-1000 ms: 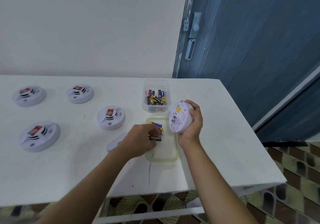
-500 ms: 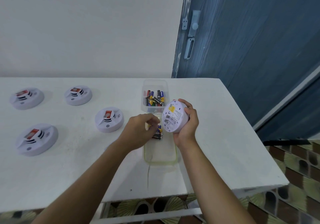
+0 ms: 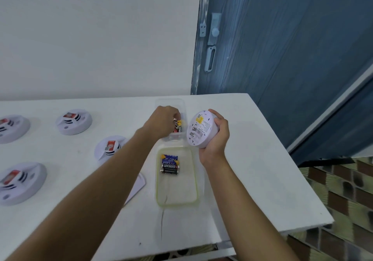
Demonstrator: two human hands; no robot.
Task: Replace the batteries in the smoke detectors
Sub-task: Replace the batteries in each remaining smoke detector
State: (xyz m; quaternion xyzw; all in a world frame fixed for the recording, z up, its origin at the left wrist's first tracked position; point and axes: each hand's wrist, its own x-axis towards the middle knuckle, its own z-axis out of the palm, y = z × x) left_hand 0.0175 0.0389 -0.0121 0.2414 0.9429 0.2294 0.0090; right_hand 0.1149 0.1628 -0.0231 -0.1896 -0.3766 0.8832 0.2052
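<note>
Leftward of nothing now, the left hand (image 3: 163, 121) has quit the shallow tray (image 3: 177, 192) it hovered over a second ago and reached on to the clear tub (image 3: 171, 103) just beyond the tray's far end. On the white worktop (image 3: 252, 180), four other smoke detectors (image 3: 73, 122) sit face-up well to the left of the tray, and a loose cover plate (image 3: 139, 184) lies just left of it, partly under the forearm. Above the tray's far right corner, the right hand (image 3: 219, 139) grasps the open smoke detector (image 3: 201, 128) by its rim, wrist bent, with the back tilted towards the face and the battery bay seemingly empty. Three spent batteries (image 3: 170, 164) lie side by side in the far half of the tray. Judging by this, the old cells are out and a fresh one is being fetched. The left arm is stretched, its fingers curled down among the fresh batteries (image 3: 178, 127) in the tub. Whether they already pinch one cannot be told. Next comes lifting one cell clear, carrying it to the bay, and matching its polarity to the contacts.
</note>
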